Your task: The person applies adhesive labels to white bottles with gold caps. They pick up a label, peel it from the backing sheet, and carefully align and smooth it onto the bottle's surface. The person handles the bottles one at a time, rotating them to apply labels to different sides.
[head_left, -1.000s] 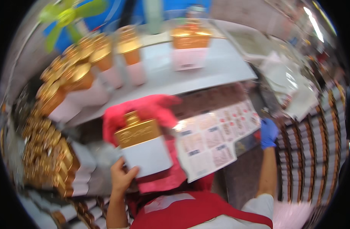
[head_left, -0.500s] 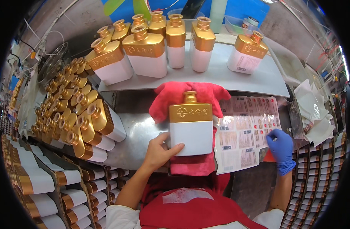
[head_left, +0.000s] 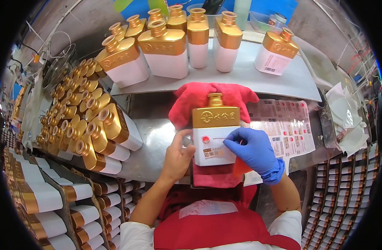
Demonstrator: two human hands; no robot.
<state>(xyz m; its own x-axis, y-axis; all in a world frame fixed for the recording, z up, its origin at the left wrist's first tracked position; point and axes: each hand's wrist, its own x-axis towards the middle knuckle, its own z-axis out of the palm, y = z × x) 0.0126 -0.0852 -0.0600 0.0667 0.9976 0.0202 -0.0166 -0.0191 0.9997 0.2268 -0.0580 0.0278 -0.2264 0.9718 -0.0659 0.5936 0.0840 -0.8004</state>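
A white bottle with a gold shoulder and neck lies face up on a folded red cloth in front of me. On its white face is a clear label with a red dot and gold print. My left hand, bare, is curled at the bottle's left edge, thumb and forefinger against it. My right hand, in a blue glove, pinches at the label's right side. An orange-red flat piece shows under that hand, partly hidden; its kind is unclear.
A sheet of labels lies right of the cloth. Several upright bottles line the grey shelf beyond, and one labelled bottle stands at its right. More bottles crowd the left; racks flank me. Crumpled white paper sits far right.
My right hand has come left from the label sheet to the bottle, bringing a label onto its white face. The orange-red piece moved along. My left thumb has slid off the bottle's front to its edge.
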